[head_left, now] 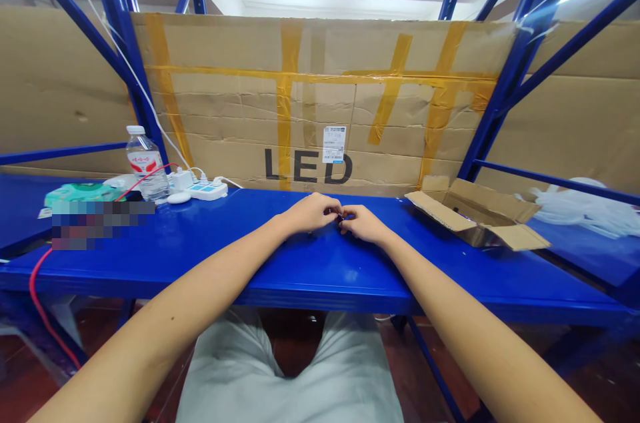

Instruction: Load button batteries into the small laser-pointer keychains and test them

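Both my hands meet over the middle of the blue tabletop point(200, 256). A small dark object point(341, 217) sits between their fingertips, too small to name. My left hand point(314, 211) is closed, thumb and fingers pinching at the object's left side. From the other side my right hand point(364, 223) pinches it too, its fingers curled. Most of the object is hidden by the fingers.
An open cardboard box point(480, 213) stands on the right. At the left are a water bottle point(146, 166), a white power strip point(206, 190), a green packet point(85, 195) and a red cable point(37, 283). Taped cardboard point(225, 123) walls the back, between blue posts point(125, 43).
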`<action>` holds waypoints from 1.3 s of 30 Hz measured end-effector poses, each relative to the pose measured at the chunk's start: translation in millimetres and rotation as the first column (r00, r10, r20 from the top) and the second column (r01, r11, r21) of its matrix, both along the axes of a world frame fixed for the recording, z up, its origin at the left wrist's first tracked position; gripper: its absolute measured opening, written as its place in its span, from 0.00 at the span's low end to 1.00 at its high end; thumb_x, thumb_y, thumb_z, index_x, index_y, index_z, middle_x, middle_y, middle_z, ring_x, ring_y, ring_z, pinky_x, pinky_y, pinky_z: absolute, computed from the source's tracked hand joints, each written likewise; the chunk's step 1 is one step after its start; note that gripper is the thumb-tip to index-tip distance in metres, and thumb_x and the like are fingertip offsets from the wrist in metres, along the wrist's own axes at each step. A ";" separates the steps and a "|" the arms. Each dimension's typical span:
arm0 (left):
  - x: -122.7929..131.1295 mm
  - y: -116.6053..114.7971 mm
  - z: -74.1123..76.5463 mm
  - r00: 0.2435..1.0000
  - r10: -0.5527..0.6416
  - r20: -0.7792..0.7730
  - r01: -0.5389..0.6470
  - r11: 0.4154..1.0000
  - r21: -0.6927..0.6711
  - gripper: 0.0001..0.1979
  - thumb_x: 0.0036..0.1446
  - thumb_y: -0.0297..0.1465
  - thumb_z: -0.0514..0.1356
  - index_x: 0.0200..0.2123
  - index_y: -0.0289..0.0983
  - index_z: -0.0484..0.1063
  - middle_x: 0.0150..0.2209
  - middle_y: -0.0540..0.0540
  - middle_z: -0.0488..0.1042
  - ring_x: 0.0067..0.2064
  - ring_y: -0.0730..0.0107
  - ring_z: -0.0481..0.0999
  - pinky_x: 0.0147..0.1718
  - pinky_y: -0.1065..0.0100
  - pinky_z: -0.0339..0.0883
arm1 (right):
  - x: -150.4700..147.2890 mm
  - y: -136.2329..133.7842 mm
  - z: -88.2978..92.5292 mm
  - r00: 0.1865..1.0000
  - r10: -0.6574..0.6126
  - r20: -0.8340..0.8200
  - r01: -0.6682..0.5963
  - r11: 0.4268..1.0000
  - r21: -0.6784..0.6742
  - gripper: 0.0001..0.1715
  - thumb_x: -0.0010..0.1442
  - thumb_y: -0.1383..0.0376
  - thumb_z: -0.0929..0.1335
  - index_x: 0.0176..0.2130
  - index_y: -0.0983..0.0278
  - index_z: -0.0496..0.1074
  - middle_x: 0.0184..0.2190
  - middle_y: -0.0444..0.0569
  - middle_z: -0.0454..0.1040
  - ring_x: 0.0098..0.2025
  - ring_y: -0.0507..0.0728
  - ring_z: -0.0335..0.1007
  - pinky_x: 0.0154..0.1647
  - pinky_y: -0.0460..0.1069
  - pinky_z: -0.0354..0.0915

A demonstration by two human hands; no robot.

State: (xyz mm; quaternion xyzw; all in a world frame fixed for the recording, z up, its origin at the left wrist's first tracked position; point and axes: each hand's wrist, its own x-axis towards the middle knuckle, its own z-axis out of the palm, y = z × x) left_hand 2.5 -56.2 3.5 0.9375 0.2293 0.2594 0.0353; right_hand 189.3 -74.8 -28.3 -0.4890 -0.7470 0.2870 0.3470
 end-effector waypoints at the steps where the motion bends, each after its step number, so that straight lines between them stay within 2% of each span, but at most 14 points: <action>1: -1.7 1.5 0.2 1.000 -0.002 -0.009 0.002 1.000 0.009 0.11 0.57 0.25 0.57 0.40 0.37 0.78 0.39 0.46 0.80 0.40 0.69 0.78 0.42 0.69 0.67 | 0.2 -0.2 0.4 1.000 -0.003 -0.005 0.003 1.000 -0.012 0.06 0.49 0.73 0.65 0.30 0.66 0.70 0.20 0.42 0.71 0.18 0.47 0.61 0.22 0.43 0.58; 6: -5.1 4.1 0.3 0.998 0.031 -0.055 -0.027 0.997 0.070 0.13 0.58 0.28 0.57 0.43 0.40 0.79 0.41 0.46 0.80 0.41 0.67 0.78 0.41 0.69 0.67 | 0.4 -0.6 1.3 0.997 -0.021 -0.074 0.014 0.996 -0.084 0.05 0.48 0.73 0.66 0.29 0.65 0.69 0.19 0.43 0.72 0.16 0.47 0.59 0.17 0.43 0.56; 9: -2.4 0.0 0.8 0.994 0.033 -0.100 -0.022 0.994 0.111 0.14 0.59 0.30 0.56 0.45 0.41 0.78 0.40 0.46 0.80 0.39 0.67 0.77 0.38 0.69 0.66 | 0.3 0.3 0.4 0.980 0.030 -0.198 -0.056 0.990 -0.129 0.05 0.48 0.73 0.66 0.30 0.65 0.69 0.20 0.45 0.73 0.20 0.50 0.67 0.19 0.43 0.61; 12: -3.6 0.2 3.3 0.996 0.048 -0.078 -0.040 0.994 0.104 0.15 0.60 0.31 0.54 0.47 0.40 0.77 0.41 0.45 0.80 0.40 0.67 0.77 0.39 0.69 0.66 | -0.3 0.1 0.5 0.965 0.050 -0.258 -0.085 0.988 -0.129 0.07 0.46 0.74 0.67 0.30 0.66 0.69 0.23 0.47 0.74 0.26 0.53 0.72 0.20 0.43 0.64; 15: -14.5 9.1 6.9 0.985 0.153 -0.081 -0.146 0.986 0.084 0.15 0.59 0.31 0.54 0.46 0.39 0.77 0.42 0.44 0.79 0.43 0.65 0.76 0.42 0.68 0.66 | -1.4 -1.7 2.3 0.976 0.042 -0.212 -0.067 0.992 -0.110 0.10 0.43 0.75 0.66 0.29 0.66 0.72 0.24 0.46 0.74 0.26 0.52 0.71 0.20 0.42 0.64; 19: -35.5 26.6 7.6 0.909 0.308 -0.282 -0.317 0.948 0.012 0.13 0.53 0.30 0.57 0.40 0.40 0.79 0.39 0.44 0.80 0.38 0.64 0.76 0.37 0.69 0.65 | -2.4 -3.8 4.7 0.988 0.036 -0.151 -0.052 0.993 -0.102 0.16 0.40 0.77 0.64 0.30 0.67 0.75 0.24 0.46 0.75 0.23 0.50 0.67 0.19 0.42 0.62; 21: -41.9 33.9 5.6 0.887 0.293 -0.356 -0.335 0.940 -0.061 0.15 0.53 0.28 0.56 0.41 0.39 0.79 0.38 0.44 0.80 0.37 0.66 0.77 0.37 0.70 0.66 | -2.5 -4.0 4.9 0.989 0.044 -0.140 -0.058 0.994 -0.096 0.18 0.39 0.77 0.62 0.30 0.67 0.76 0.26 0.47 0.76 0.24 0.50 0.68 0.18 0.42 0.61; 26: -41.4 42.6 -0.2 0.895 0.170 -0.413 -0.251 0.956 -0.152 0.16 0.51 0.25 0.56 0.42 0.39 0.79 0.40 0.45 0.80 0.39 0.67 0.77 0.39 0.71 0.66 | -2.9 -3.2 4.0 0.990 0.059 -0.130 -0.071 0.993 -0.091 0.19 0.38 0.76 0.62 0.30 0.67 0.76 0.27 0.48 0.76 0.26 0.51 0.69 0.18 0.42 0.61; 32: -39.4 42.7 -3.5 0.917 0.142 -0.372 -0.221 0.959 -0.179 0.13 0.50 0.24 0.58 0.37 0.38 0.80 0.36 0.44 0.81 0.35 0.69 0.76 0.37 0.72 0.66 | -4.6 -3.6 4.8 0.991 0.059 -0.123 -0.069 0.994 -0.081 0.18 0.39 0.77 0.62 0.30 0.67 0.76 0.24 0.47 0.75 0.25 0.51 0.68 0.18 0.42 0.61; 39: -38.4 36.4 0.1 0.921 0.116 -0.371 -0.218 0.944 -0.246 0.08 0.48 0.26 0.62 0.32 0.38 0.80 0.32 0.45 0.80 0.31 0.69 0.75 0.33 0.71 0.66 | -3.1 -1.9 3.4 0.991 0.059 -0.117 -0.069 0.994 -0.087 0.17 0.40 0.76 0.63 0.30 0.66 0.75 0.24 0.47 0.75 0.25 0.51 0.69 0.18 0.41 0.61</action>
